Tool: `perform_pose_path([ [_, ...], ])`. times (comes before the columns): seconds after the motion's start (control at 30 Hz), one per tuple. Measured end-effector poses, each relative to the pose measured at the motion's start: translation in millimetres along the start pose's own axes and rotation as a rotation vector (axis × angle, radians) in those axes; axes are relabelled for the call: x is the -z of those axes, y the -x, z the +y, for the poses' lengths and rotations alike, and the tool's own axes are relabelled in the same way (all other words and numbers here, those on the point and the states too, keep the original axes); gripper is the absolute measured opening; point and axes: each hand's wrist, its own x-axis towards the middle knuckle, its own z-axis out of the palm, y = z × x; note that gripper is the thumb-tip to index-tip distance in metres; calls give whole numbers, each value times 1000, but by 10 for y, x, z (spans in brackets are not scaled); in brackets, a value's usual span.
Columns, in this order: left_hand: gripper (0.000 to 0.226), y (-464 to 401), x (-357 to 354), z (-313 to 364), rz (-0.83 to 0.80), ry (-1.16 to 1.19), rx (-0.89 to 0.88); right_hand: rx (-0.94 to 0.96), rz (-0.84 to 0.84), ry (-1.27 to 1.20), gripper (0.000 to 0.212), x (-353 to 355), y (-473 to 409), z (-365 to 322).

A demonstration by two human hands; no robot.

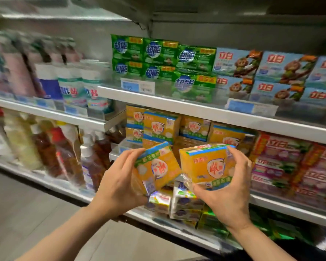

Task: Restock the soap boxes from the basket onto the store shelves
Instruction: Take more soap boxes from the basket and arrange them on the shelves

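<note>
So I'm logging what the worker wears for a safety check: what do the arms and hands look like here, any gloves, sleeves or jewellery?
Both forearms are bare as far as the picture shows; no sleeve edge is in view. The left hand and the right hand wear no gloves. No watch, bracelet or ring shows on the visible sides of the wrists and fingers. Fingernails look short and unpainted.

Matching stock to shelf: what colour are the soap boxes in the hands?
Yellow-orange, with a blue top edge and green band, seen in the head view: left box, right box.
</note>
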Motion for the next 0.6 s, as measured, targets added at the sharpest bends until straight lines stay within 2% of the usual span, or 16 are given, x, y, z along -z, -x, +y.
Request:
perform_pose_path([
  [0.13,102,-66,47,-244,77,95,261,14,25,17,110,-247,-45,-59],
  [0.3,105,-196,237,-484,258,179,579,2,-25,-23,111,-606,86,-151],
  [0.4,95,-180,299,-709,295,121,689,-41,-68,-25,108,-793,256,-180],
  [0.6,96,-138,338,-923,343,125,827,-56,-145,-52,110,-1210,416,-332],
])
